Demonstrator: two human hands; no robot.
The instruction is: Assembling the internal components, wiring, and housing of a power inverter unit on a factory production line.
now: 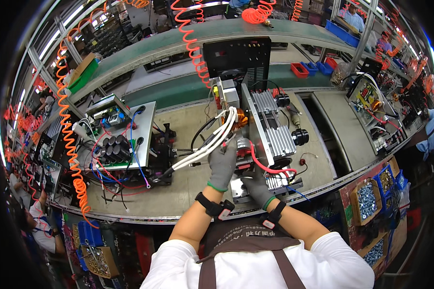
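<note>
Head view, looking down: my left hand (223,166), in a grey glove, is closed around a bundle of white cables (212,142) that runs from the open machine chassis (263,139) off to my left. My right hand (258,187), gloved too, rests with curled fingers on the lower end of that chassis, just beside a red wire (270,169); I cannot tell whether it grips anything. Both hands sit close together at the near edge of the workbench (188,185).

Right of my right hand, past the bench edge, cardboard boxes (366,200) and a blue bin (386,179) hold small silvery screws. Below my left arm, another box (97,260) holds similar hardware.

Left of my left hand lies a second assembly with black capacitors (116,147). An orange coiled hose (70,139) hangs beyond it. Far ahead and to the right, red (299,70) and blue trays (318,67) sit on the green conveyor; their contents are too small to tell.
</note>
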